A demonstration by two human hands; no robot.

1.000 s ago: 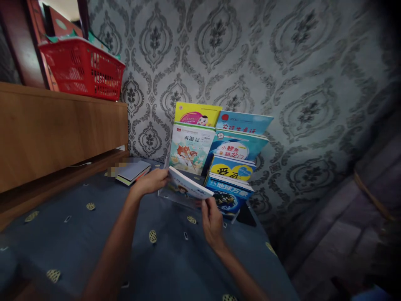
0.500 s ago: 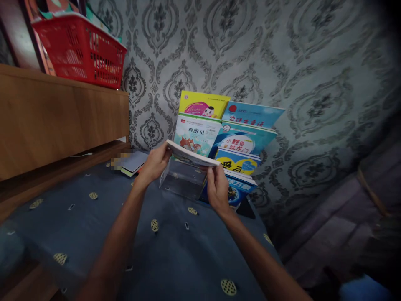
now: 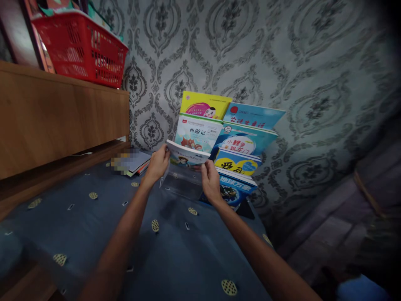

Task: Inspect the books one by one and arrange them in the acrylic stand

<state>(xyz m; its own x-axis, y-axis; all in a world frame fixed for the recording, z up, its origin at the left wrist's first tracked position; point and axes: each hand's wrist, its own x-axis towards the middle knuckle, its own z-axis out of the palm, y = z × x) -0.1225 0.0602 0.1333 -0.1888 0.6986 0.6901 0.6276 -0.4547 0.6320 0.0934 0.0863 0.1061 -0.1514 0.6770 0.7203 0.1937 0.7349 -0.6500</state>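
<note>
A thin picture book (image 3: 187, 156) with a light cover is gripped at its two sides, my left hand (image 3: 158, 162) closed on its left edge and my right hand (image 3: 210, 179) closed on its right edge. It is tilted back, in front of a clear plastic book rack (image 3: 181, 184). Behind it on the rack stand a pale green book (image 3: 198, 133) and a yellow book (image 3: 205, 104). In the right column are a light blue book (image 3: 255, 113), a teal book (image 3: 242, 140), a blue and yellow book (image 3: 236, 164) and a dark blue book (image 3: 236, 190).
Several books (image 3: 134, 163) lie stacked on the patterned dark blue cloth (image 3: 175, 246), left of the rack. A red basket (image 3: 83, 50) sits on a wooden cabinet (image 3: 62, 113) at the left. Patterned wallpaper (image 3: 194, 50) rises behind.
The book in my hands has tipped so that more of its front cover shows. My right hand has shifted slightly left and the dark blue book is less covered.
</note>
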